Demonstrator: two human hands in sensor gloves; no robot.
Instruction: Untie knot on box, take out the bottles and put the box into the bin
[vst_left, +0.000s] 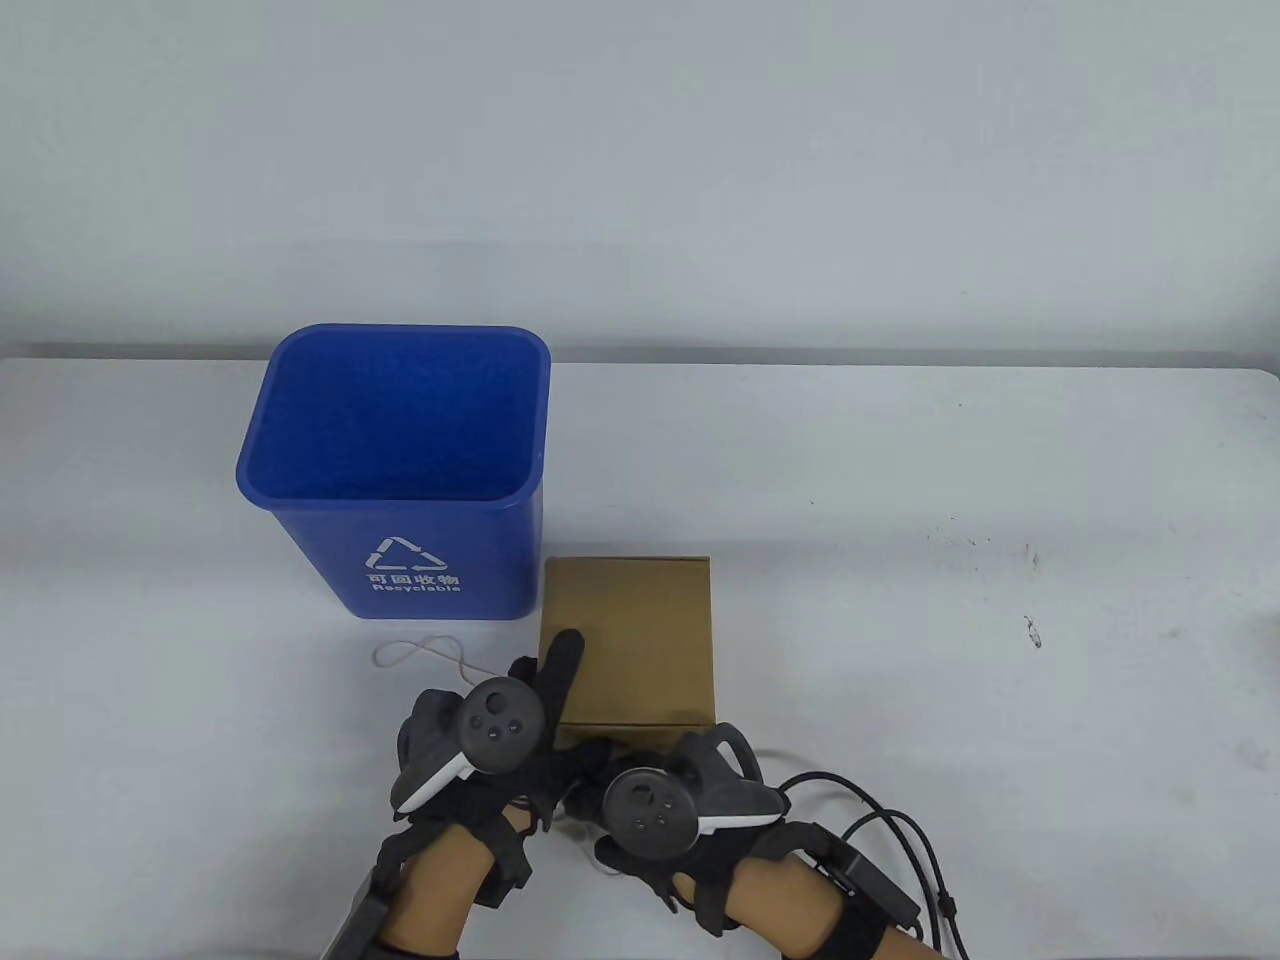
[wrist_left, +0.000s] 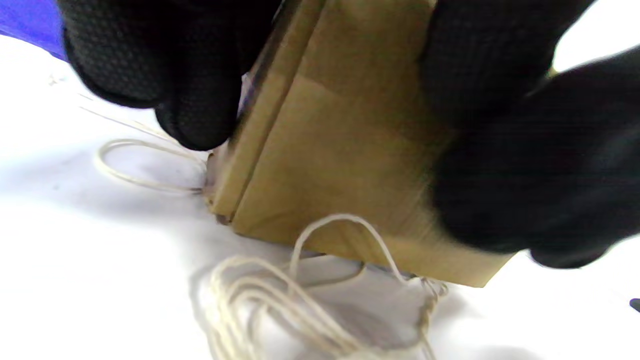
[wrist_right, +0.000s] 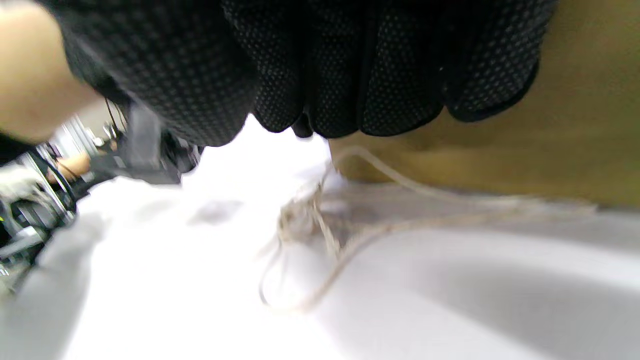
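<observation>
With the string lying loose on the table, we grip the box, just beside the bin, with left hand and right hand to steady it for opening.

White table spans the lower half of the table view; surface bears small dark scuff marks toward the right. Plain pale wall fills the upper half. Black cables lie looped at lower right.
</observation>
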